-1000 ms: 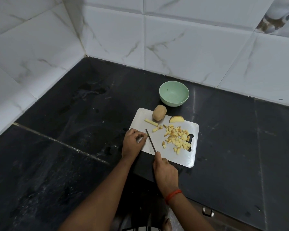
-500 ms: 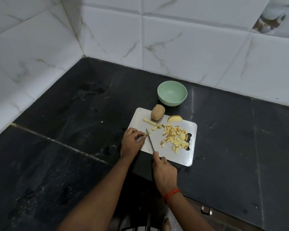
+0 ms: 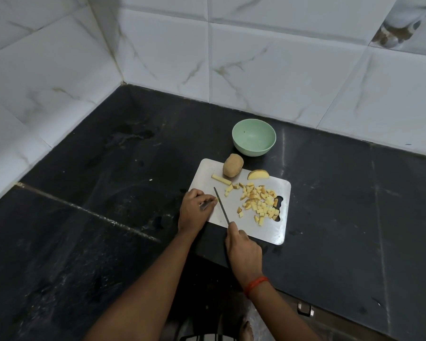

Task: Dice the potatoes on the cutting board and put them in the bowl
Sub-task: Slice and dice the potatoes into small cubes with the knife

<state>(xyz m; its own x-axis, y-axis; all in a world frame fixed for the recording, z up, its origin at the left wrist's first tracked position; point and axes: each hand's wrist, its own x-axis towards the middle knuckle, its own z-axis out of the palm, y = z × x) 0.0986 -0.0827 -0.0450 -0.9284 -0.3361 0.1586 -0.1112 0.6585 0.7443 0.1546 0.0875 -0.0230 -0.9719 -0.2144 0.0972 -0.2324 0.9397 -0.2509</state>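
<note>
Black stone desk (image 3: 108, 242) fills a corner under white marbled wall tiles (image 3: 280, 70). On it, toward the far side, lies a pale cutting board (image 3: 268, 232), and just beyond its far edge stands a green bowl (image 3: 251, 151) with nothing of note inside.

At the board's far edge sits a whole potato (image 3: 233, 165), unpeeled. Just right of it lies a wedge (image 3: 258, 174), and just left a cut stick (image 3: 221, 179). Diced pieces (image 3: 258, 203) lie scattered over the board's right half, reaching the handle slot.

From the near side, the right hand (image 3: 244, 252) grips the knife (image 3: 221, 205) by its handle, forefinger along the top, the blade slanting away to the left over the board. An orange thread (image 3: 256, 285) circles that wrist.

At the board's left edge, the left hand (image 3: 194, 210) rests with fingers curled, their tips just beside the blade. Whether they pinch a scrap of potato is too small to tell.
</note>
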